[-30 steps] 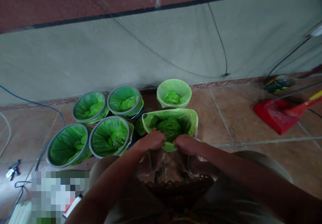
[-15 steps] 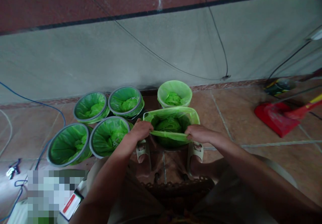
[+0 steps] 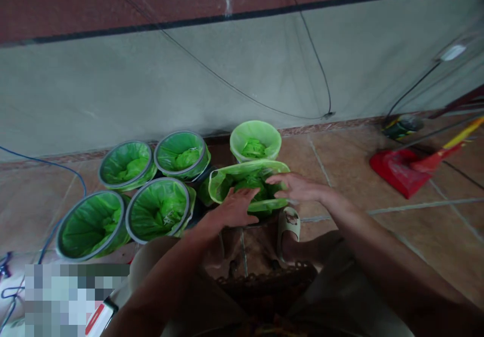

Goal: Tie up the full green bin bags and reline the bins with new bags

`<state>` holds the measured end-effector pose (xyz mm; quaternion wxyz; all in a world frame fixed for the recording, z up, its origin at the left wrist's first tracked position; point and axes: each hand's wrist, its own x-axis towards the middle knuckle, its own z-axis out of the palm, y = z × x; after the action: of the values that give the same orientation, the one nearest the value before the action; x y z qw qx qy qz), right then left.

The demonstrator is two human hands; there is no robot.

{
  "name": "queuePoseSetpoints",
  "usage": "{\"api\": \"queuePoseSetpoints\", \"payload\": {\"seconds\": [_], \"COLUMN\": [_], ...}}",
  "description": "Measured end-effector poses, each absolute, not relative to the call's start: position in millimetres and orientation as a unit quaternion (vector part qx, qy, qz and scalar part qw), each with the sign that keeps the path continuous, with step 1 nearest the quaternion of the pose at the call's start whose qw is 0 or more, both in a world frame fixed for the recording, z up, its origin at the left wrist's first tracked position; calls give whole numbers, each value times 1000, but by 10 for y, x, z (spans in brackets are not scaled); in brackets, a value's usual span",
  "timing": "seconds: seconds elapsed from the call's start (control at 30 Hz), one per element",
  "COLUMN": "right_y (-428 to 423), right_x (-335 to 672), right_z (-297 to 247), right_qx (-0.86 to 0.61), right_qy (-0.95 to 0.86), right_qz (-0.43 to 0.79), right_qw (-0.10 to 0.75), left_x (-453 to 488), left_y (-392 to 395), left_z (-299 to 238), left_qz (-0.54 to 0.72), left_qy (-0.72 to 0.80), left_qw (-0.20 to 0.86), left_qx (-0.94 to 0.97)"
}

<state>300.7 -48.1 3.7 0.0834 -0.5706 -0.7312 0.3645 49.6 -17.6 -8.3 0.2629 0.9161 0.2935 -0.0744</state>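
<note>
Between my feet stands a bin whose green plastic bag (image 3: pixel 223 175) is draped over its rim, with crumpled green plastic inside. My left hand (image 3: pixel 239 207) reaches over the near left rim, fingers stretched out toward the inside. From the right, my right hand (image 3: pixel 293 186) reaches over the bag's right edge, fingers apart and pointing inward. Neither hand grips anything. Whether the fingertips touch the plastic, I cannot tell. Just behind stands a pale green lined bin (image 3: pixel 236 143), also with crumpled green plastic in it.
Several grey-rimmed bins with green bags, one a front bin (image 3: pixel 128 221), stand close together at left. A red dustpan (image 3: pixel 401 170) lies at right near a dark can (image 3: pixel 403 125). A blue cable (image 3: pixel 56 158) crosses the floor at left. The wall (image 3: pixel 181 79) rises behind.
Both hands have let go of the bag's near edge and moved inward over the bin's opening, fingers now spread. The view has shifted slightly to the right.
</note>
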Motion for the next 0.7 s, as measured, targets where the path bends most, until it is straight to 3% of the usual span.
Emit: {"api": "queuePoseSetpoints", "payload": {"seconds": [0.1, 0.27, 0.5, 0.7], "right_y": [-421, -504, -561, -496], "right_x": [3278, 3463, 3372, 3434], "right_z": [62, -122, -681, -562], "right_qx": [-631, -611, -609, -684], "right_qy": [-695, -734, -750, -694], "right_qz": [323, 295, 252, 225], "right_qw": [115, 33, 47, -25], "left_x": [655, 652, 378, 182], "left_y": [-259, -262, -123, -15], "left_z": [-236, -391, -281, -239], "left_qz": [-47, -75, -118, -142], "left_qy": [313, 295, 302, 311], "left_qw": [230, 196, 190, 196], "left_qx": [920, 932, 927, 919]}}
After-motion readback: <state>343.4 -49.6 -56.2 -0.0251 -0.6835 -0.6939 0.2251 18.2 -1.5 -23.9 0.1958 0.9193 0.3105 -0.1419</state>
